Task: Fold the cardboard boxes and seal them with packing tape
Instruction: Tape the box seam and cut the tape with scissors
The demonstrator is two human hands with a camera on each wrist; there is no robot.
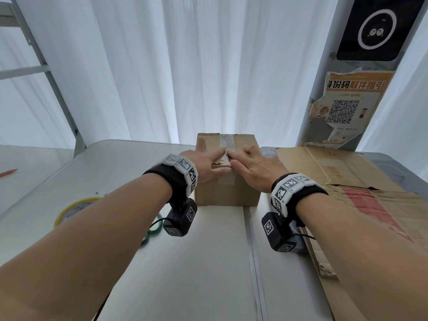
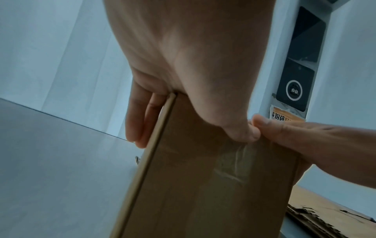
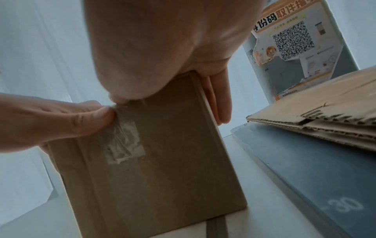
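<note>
A small brown cardboard box [image 1: 227, 193] stands closed on the white table [image 1: 208, 262], with a clear tape strip [image 1: 228, 141] running along its top seam and down the front face. My left hand [image 1: 208, 164] and right hand [image 1: 254, 163] meet at the box's near top edge. Their fingers lie straight on the top. Both thumbs press the tape end [image 2: 231, 162] against the front face, which also shows in the right wrist view as a wrinkled tape patch [image 3: 124, 143]. Neither hand holds anything.
Flattened cardboard sheets [image 1: 347, 181] lie stacked on a grey lid [image 3: 305, 177] to the right of the box. A yellow-rimmed tape roll [image 1: 71, 209] and a green roll [image 1: 154, 230] sit under my left forearm. An orange pencil [image 1: 8, 173] lies far left. A pillar with a poster [image 1: 342, 107] rises behind.
</note>
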